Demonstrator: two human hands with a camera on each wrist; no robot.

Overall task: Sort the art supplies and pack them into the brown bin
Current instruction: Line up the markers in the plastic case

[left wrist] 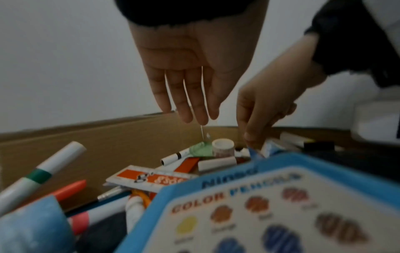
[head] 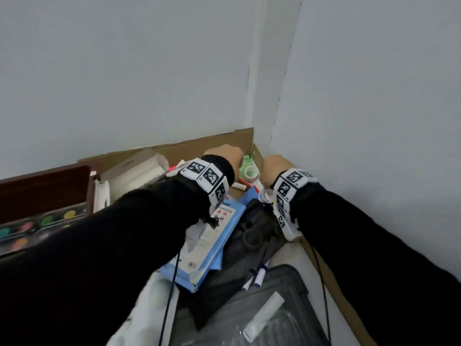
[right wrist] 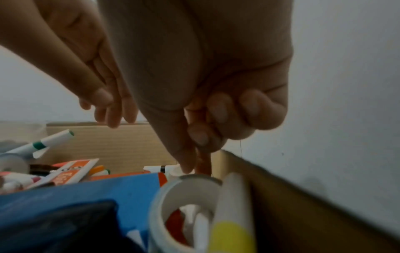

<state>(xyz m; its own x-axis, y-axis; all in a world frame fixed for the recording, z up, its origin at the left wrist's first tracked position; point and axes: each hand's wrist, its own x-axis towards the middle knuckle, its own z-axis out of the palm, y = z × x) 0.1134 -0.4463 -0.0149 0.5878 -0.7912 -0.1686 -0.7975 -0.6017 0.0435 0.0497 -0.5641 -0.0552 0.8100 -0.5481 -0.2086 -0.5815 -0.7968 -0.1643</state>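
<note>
The brown cardboard bin (head: pixel 199 146) is packed with art supplies: a blue colour-pencil box (head: pixel 212 245), markers (left wrist: pixel 43 172), a tape roll (head: pixel 250 174) and a green item (left wrist: pixel 201 149). Both hands hover over its far right corner. My left hand (left wrist: pixel 192 116) points straight down with flat, relaxed fingers and holds nothing; a thin strand hangs from it toward the green item. My right hand (right wrist: pixel 190 166) has three fingers curled in. Its thumb and forefinger reach down together beside a small white cap (left wrist: pixel 223 143) and a blue-white packet (left wrist: pixel 270 148). What lies between them is hidden.
A black pouch with scissors (head: pixel 254 233) and a grey zip case (head: pixel 274 308) lie nearer me. A paint palette (head: pixel 37 228) sits to the left beside a dark wooden edge (head: pixel 45 181). White walls close in behind and on the right of the bin.
</note>
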